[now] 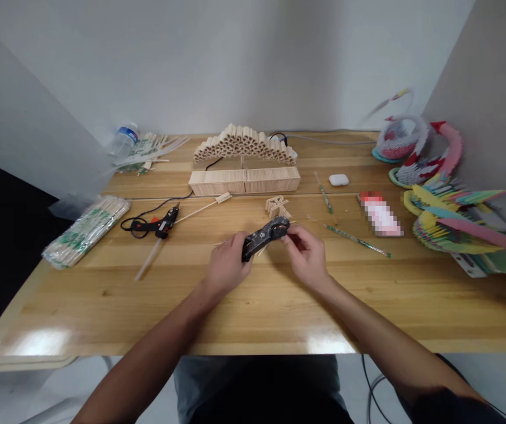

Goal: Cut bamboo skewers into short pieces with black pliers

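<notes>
The black, metal-looking, plier-like hand tool [259, 238], held over the middle of the pale, glossy wooden table [275, 324], looked stiff, sturdy and fairly weighty, best taken by its handles, where the left hand [229, 265] was wrapped, while the right hand [309, 257] was nearly closed, fingertips pinched at its head, on what I could not tell.

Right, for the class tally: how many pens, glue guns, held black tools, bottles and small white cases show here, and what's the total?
Pens: 2
Glue gun: 1
Held black tool: 1
Bottle: 1
Small white case: 1
Total: 6
</notes>
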A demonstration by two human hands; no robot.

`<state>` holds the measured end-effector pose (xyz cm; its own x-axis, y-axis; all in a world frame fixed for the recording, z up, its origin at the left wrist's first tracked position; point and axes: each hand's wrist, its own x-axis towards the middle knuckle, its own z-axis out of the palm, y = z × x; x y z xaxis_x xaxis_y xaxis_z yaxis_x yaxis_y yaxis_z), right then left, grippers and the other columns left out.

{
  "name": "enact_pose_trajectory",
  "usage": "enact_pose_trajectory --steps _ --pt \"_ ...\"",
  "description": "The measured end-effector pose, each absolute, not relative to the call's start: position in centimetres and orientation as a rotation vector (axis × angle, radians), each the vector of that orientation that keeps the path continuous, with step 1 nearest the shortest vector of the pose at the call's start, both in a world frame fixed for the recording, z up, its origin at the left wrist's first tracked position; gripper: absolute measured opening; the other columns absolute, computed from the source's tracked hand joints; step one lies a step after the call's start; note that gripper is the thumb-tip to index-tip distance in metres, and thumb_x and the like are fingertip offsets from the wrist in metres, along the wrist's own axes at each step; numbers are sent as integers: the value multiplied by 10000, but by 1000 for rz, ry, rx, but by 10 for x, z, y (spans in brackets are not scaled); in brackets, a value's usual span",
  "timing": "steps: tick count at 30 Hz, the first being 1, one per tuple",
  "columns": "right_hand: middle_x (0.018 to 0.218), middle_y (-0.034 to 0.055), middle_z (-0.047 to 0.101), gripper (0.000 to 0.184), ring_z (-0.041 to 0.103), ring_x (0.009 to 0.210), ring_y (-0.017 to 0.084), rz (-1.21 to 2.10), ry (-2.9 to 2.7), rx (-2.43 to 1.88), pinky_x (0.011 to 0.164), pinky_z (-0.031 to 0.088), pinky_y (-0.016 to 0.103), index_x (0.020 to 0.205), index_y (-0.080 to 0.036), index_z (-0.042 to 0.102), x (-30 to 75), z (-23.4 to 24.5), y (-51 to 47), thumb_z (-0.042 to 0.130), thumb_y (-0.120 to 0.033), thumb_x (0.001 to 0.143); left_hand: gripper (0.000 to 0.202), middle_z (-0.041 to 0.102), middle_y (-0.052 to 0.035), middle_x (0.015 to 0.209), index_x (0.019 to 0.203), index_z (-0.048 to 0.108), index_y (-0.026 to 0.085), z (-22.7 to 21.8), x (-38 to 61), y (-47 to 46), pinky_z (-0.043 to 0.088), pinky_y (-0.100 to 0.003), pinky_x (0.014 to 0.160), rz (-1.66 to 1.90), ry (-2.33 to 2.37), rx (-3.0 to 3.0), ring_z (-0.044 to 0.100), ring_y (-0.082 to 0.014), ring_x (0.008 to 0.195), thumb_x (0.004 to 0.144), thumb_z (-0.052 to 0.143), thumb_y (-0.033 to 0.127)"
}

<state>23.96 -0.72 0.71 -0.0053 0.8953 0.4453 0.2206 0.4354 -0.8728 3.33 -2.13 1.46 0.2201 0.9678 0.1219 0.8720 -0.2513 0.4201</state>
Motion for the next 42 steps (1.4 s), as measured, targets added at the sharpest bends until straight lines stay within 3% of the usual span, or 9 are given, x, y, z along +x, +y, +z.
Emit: enact_pose_trajectory --steps 9,13,16,19,21,27,31,35,42 --pt "888 44 716 146 665 814 199 721 -1498 -1055 751 531 332 916 -218 704 239 4 -7 651 -346 963 321 734 -83 1122 1215 575 230 17 34 -21 493 -335 794 471 1777 2208 711 -271 986 897 612 245" --pt "900 39 728 139 663 812 186 736 -1480 -1057 753 524 317 949 -226 733 237 7 -7 674 -351 950 163 741 -34 901 1063 604 223 17 32 -18 444 -285 688 516 1823 2101 703 -214 783 936 592 325" --pt "903 37 724 175 645 767 171 806 -1441 -1072 702 517 296 1023 -235 738 236 11 -8 677 -378 944 203 704 -4 790 981 596 228 21 23 -8 407 -266 637 651 1924 1984 675 -189 712 976 548 425" --pt "851 15 694 337 554 586 127 966 -1396 -1052 548 465 260 1250 -260 665 236 16 -8 651 -417 952 258 720 -24 862 1060 591 229 28 6 5 417 -287 656 706 2110 1957 689 -224 786 968 560 468" --pt "813 2 672 386 510 527 111 1059 -1397 -1028 502 437 250 1304 -260 632 236 17 -8 627 -436 960 324 730 -67 967 1130 591 216 31 -5 13 450 -318 712 689 2248 1953 694 -265 889 946 592 483" --pt "776 4 687 321 577 570 116 1187 -1331 -1056 551 472 257 1138 -211 691 236 19 -6 658 -436 911 514 673 -188 1198 1269 577 146 20 -25 26 451 -445 984 589 2401 2040 601 -362 1176 924 605 526" --pt "731 -1 710 282 602 562 129 1242 -1280 -1054 513 451 249 1040 -215 648 237 20 -1 700 -425 860 589 624 -223 1266 1302 579 130 10 -29 28 432 -480 1017 485 2424 2057 571 -390 1205 914 595 573" --pt "761 -4 753 340 628 569 143 1322 -1214 -1036 496 451 245 1063 -248 589 243 19 8 743 -419 813 671 606 -240 1283 1350 547 108 6 -30 29 418 -482 1039 433 2409 2086 557 -400 1226 899 598 602" --pt "857 65 788 273 711 680 196 1492 -1042 -1052 586 533 303 956 -206 725 250 19 16 745 -404 769 675 541 -239 1401 1372 523 114 4 -28 29 394 -490 1097 516 2348 2110 495 -399 1324 877 630 561"
